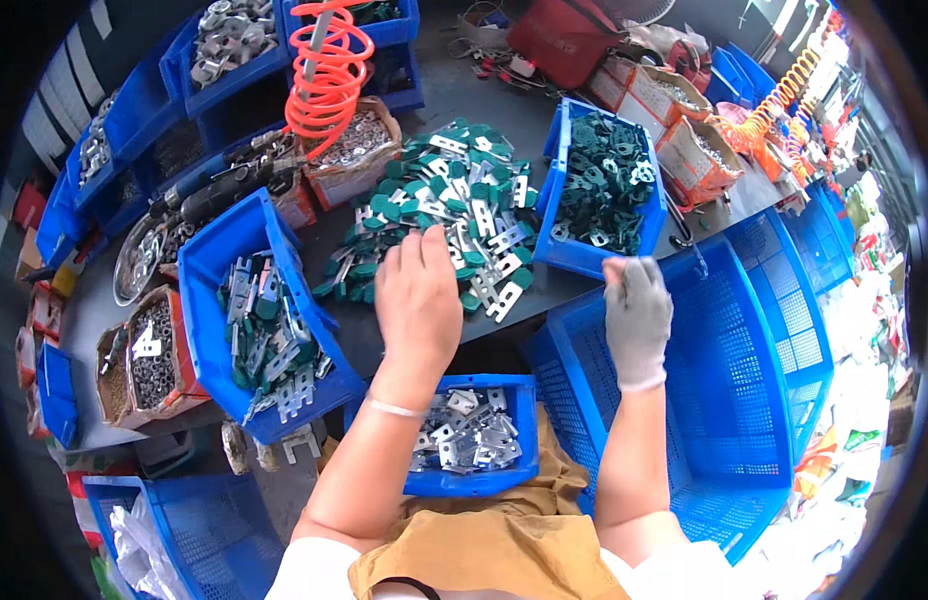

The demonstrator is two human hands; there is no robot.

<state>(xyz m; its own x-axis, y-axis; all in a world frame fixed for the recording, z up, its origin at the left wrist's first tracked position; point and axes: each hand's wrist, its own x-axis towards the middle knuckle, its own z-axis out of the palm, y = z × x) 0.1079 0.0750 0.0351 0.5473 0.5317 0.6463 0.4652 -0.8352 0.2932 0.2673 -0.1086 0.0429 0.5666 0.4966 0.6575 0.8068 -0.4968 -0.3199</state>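
Note:
My bare left hand (421,300) reaches over the near edge of a heap of metal brackets with green pads (449,185), back of the hand up, fingers extended and slightly bent. Its thumb is hidden, and nothing shows held in it. My right hand (639,315), in a grey glove with bare fingertips, hovers by the near right corner of a blue bin of dark green parts (604,180). Its thumb and forefinger come together; whatever may be between them is too small to make out. Close to my body, a blue bin (471,487) holds loose silver metal plates.
Left of the heap, a tilted blue bin (209,300) contains more padded brackets. Large blue crates (719,350) stand at the right. Cartons of small hardware (154,350) line the left, and a coiled orange air hose (324,80) hangs above the bench.

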